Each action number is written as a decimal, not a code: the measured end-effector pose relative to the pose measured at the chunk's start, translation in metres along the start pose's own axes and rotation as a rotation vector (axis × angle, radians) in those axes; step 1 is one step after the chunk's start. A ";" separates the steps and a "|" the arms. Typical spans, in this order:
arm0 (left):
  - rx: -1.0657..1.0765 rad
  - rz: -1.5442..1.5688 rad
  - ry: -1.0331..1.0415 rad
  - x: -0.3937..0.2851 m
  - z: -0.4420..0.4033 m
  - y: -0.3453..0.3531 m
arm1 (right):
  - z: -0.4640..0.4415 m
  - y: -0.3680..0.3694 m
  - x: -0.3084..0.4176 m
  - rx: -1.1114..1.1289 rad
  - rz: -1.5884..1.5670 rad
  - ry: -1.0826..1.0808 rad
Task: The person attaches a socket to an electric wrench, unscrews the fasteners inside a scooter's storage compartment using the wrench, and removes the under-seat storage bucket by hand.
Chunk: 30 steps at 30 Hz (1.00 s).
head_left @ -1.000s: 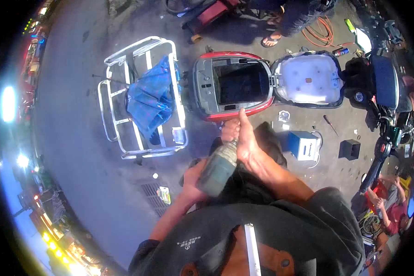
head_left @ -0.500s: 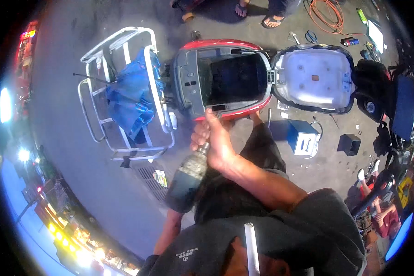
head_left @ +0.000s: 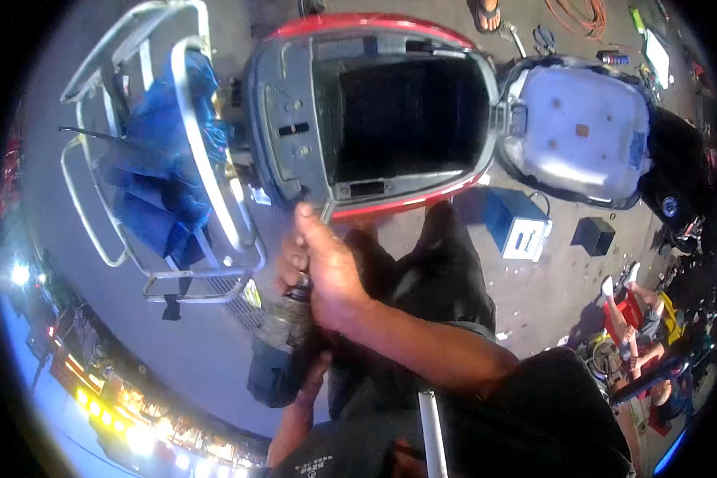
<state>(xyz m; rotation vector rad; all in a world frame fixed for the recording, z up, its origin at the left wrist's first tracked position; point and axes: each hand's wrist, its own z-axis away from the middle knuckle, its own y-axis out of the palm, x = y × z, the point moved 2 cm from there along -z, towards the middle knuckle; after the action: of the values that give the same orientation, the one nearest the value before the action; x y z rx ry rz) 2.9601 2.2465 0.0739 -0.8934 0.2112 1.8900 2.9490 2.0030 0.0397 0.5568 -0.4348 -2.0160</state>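
My right hand (head_left: 331,275) is closed round the front of a worn cordless power driver (head_left: 283,323), its thumb pointing up toward a metal bit (head_left: 327,211). The bit reaches the near left corner of a red scooter body (head_left: 390,209); whether it touches a screw there cannot be made out. Behind and below, my left hand (head_left: 315,378) is wrapped at the driver's handle, with its fingers partly hidden. The driver's dark base (head_left: 269,374) points down-left. An open storage compartment (head_left: 414,111) sits in the scooter body, and the seat (head_left: 577,131) is tipped back to the right.
A white metal rack (head_left: 203,151) with blue sheeting (head_left: 163,167) stands left. On the ground to the right are a blue-and-white box (head_left: 518,227) and a small dark box (head_left: 593,237). An orange hose (head_left: 585,20) lies at the back. A person (head_left: 637,327) sits far right.
The scooter appears larger and nearer. Both hands and the driver have shifted left and lower in view, with the bit still by the scooter's corner.
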 end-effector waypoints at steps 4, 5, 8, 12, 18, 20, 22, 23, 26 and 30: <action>-0.069 -0.024 -0.060 0.011 -0.012 -0.014 | -0.023 0.001 -0.021 0.143 -0.046 -0.110; -0.072 -0.025 -0.081 0.012 -0.013 -0.017 | -0.026 0.000 -0.023 0.148 -0.042 -0.085; -0.067 -0.027 -0.128 0.009 -0.020 -0.022 | -0.035 0.001 -0.022 0.151 -0.030 -0.032; -0.073 -0.023 -0.171 0.011 -0.024 -0.022 | -0.046 0.000 -0.020 0.134 -0.009 -0.049; -0.113 -0.061 -0.245 0.010 -0.022 -0.025 | -0.051 -0.006 -0.020 0.140 0.011 -0.021; -0.122 -0.081 -0.274 0.007 -0.021 -0.027 | -0.053 -0.007 -0.018 0.133 0.004 0.014; -0.127 -0.096 -0.299 0.003 -0.020 -0.027 | -0.051 -0.007 -0.015 0.105 0.013 0.049; -0.127 -0.102 -0.309 0.001 -0.020 -0.027 | -0.050 -0.008 -0.014 0.102 0.020 0.050; -0.109 -0.124 -0.346 -0.001 -0.018 -0.027 | -0.052 -0.011 -0.016 0.106 0.035 0.070; -0.112 -0.130 -0.358 -0.001 -0.015 -0.029 | -0.052 -0.010 -0.015 0.136 0.016 0.067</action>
<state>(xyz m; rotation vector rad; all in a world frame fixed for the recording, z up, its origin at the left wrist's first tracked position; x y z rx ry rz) 2.9918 2.2529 0.0707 -0.6103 -0.1671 1.9166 2.9765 2.0168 -0.0057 0.6999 -0.5371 -1.9561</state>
